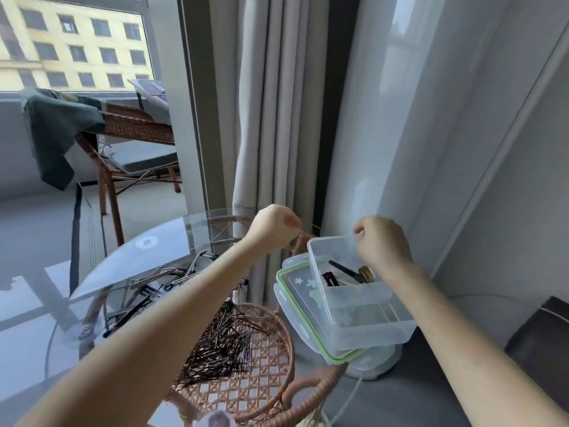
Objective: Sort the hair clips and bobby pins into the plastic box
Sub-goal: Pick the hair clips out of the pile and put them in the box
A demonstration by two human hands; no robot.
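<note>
Left hand (274, 229) and right hand (383, 241) are raised with fingers curled; whether they grip anything cannot be told. The right hand is over the clear compartmented plastic box (363, 306), whose far compartment holds black hair clips (340, 272). Dark bobby pins (221, 343) are heaped on the round glass surface (147, 260).

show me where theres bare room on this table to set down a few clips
Bare glass: far left, between the table rim and the hair clips, and near left, beside the left forearm. The near compartment of the plastic box also looks bare. Crowded: the middle, with hair clips and bobby pins.
</note>
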